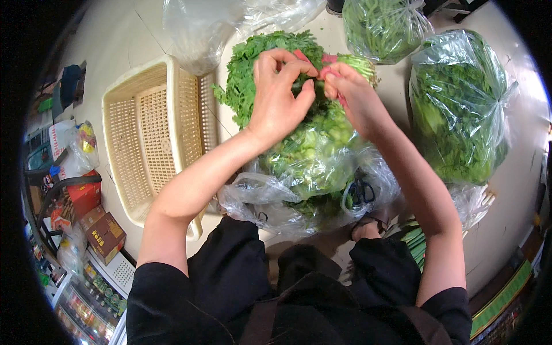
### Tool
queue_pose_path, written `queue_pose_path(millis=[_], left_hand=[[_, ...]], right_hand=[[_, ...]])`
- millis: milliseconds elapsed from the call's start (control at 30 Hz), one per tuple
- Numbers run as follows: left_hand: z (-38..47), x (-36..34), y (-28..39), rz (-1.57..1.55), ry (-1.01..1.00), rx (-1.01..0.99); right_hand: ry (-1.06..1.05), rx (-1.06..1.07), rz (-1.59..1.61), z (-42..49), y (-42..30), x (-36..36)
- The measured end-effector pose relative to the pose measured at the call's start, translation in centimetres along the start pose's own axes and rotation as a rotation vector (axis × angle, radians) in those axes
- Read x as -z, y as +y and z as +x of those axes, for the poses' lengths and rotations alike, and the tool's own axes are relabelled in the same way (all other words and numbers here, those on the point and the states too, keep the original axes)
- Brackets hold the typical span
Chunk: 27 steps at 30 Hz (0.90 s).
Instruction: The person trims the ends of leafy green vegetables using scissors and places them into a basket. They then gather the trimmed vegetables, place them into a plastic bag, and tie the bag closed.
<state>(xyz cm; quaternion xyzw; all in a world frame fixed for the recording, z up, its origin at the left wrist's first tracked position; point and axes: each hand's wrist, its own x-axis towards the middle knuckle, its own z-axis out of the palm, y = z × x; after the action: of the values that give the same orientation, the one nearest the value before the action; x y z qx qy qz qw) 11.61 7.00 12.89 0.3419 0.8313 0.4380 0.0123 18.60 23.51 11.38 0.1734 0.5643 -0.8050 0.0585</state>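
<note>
Both my hands are close together over leafy green herbs point(246, 64) heaped in front of me. My right hand point(349, 92) grips a pink-red tie strip point(330, 72), with part of it showing below the fingers. Beside it, my left hand point(284, 88) has its fingers curled near the strip; whether they pinch its end I cannot tell. Past my right hand lie bundled pale stems point(357, 64) with a red band. Nearer my legs, an opened clear plastic bag point(258, 189) holds more greens point(315, 159), and dark-handled scissors point(362, 192) rest at its right side.
A cream plastic basket point(171, 116) is tilted on the tiled floor to the left. Tied bags of greens point(457, 112) point(379, 30) stand at right and upper right. Empty clear bags point(202, 39) lie at the top. Cardboard boxes point(103, 235) are at lower left, green stalks point(416, 243) by my right leg.
</note>
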Motion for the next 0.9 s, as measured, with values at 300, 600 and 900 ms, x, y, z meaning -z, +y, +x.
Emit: queue_pose_path(millis=[300,600,900], left_hand=[[0.0,-7.5,-0.7,-0.567,-0.198,0.452],[3.1,-8.5,-1.7,-0.17,0.09,0.26],[2.2,-6.1,-3.6,-0.13,0.104,0.037]], right_hand=[[-0.089,-0.093,-0.368,6.2,-4.4,1.2],[-0.154,0.005,-0.529,6.4,-6.2,4.2],[-0.145,-0.022,-0.323,3.7,-5.7,2.9]])
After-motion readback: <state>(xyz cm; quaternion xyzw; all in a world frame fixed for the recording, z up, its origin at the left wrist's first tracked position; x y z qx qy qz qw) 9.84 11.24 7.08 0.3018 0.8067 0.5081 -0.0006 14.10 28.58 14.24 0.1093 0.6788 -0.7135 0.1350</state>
